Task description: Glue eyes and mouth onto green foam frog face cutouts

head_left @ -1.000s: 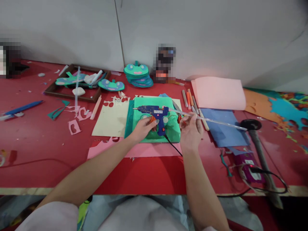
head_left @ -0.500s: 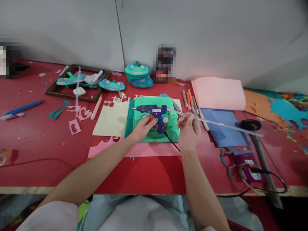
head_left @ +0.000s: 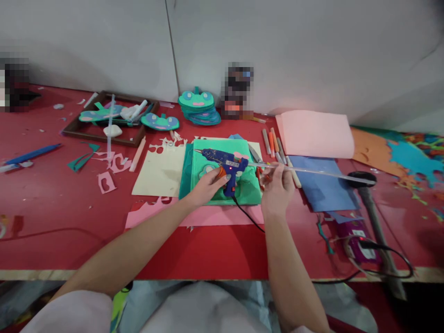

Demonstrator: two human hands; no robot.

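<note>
My left hand (head_left: 209,186) grips a blue hot glue gun (head_left: 227,163) by its handle and orange trigger, nozzle pointing left and a red light lit on its side. A long clear glue stick (head_left: 319,172) runs out of the gun's back end toward the right. My right hand (head_left: 278,188) has its fingers closed around that stick. Below the gun lie green foam sheets (head_left: 204,155) with cut pieces on top, partly hidden by my hands. A black cord (head_left: 247,214) hangs from the handle.
Behind stand a stack of green frog-face cutouts (head_left: 197,107) and a brown wooden frame (head_left: 104,138) holding pieces. Markers (head_left: 272,142), pink sheets (head_left: 315,134) and blue sheets (head_left: 326,189) lie right. A hammer-like tool (head_left: 376,222) and purple power strip (head_left: 357,245) are near the front edge.
The glue gun has tilted, its nozzle rising and its back end dropping slightly to the right. The glue stick sits deeper in the gun, and its far end has risen. My right hand still holds it.
</note>
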